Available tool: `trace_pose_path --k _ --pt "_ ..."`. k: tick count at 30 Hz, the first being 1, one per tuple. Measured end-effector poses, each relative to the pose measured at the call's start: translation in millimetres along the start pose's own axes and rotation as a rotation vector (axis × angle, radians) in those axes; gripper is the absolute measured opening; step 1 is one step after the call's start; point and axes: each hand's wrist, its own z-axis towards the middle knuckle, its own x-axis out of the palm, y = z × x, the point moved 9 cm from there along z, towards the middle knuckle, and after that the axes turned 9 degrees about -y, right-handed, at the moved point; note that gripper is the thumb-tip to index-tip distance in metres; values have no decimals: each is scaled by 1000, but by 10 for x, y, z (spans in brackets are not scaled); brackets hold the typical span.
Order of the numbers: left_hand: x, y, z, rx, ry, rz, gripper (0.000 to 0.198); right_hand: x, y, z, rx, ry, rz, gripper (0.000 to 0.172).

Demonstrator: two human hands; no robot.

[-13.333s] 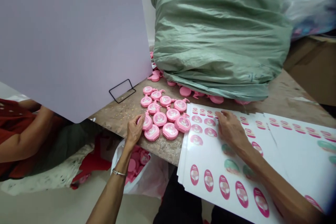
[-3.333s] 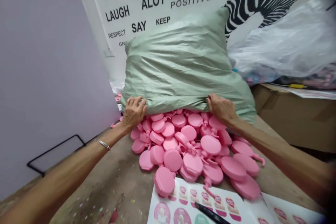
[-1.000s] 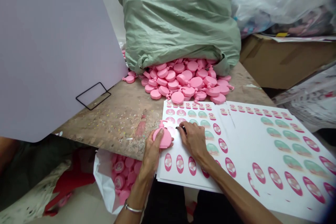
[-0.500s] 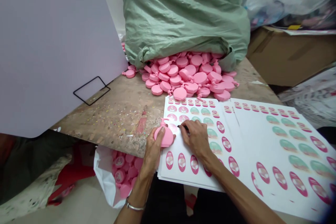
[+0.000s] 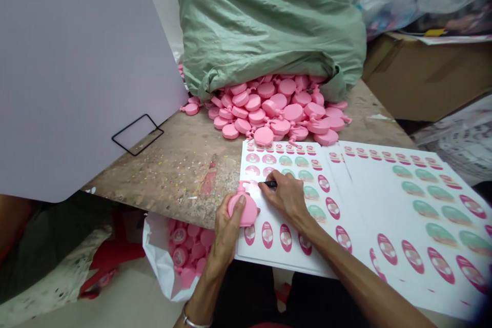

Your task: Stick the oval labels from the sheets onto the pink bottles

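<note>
My left hand (image 5: 227, 225) grips a pink round plastic piece (image 5: 243, 207) with a small spout, held over the near left edge of a white sticker sheet (image 5: 357, 200). My right hand (image 5: 285, 196) is pinched on a thin black tool (image 5: 270, 184) whose tip rests on the sheet among oval pink and green stickers. A heap of the same pink pieces (image 5: 277, 113) spills from under a green sack (image 5: 269, 25) at the back of the table.
A lilac board (image 5: 77, 61) on a black wire stand (image 5: 137, 134) leans at the left. The worn wooden table (image 5: 172, 164) shows between them. A white bag of pink pieces (image 5: 184, 256) hangs below the table edge. Cardboard boxes (image 5: 423, 77) stand at the right.
The pink piece in my left hand has come slightly nearer to me along the sheet's edge. My right hand stays pinched on the black tool at almost the same spot.
</note>
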Motion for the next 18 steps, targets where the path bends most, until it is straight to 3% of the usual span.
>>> trace_pose_path --k 5,11,18 --pt "-30 17 -24 20 10 86 38 64 -67 129 165 158 103 19" --pt "-71 4 -64 69 -29 55 38 132 -8 227 295 290 492 28" --pt "3 14 -106 67 11 -4 43 -58 -61 263 424 323 776 42"
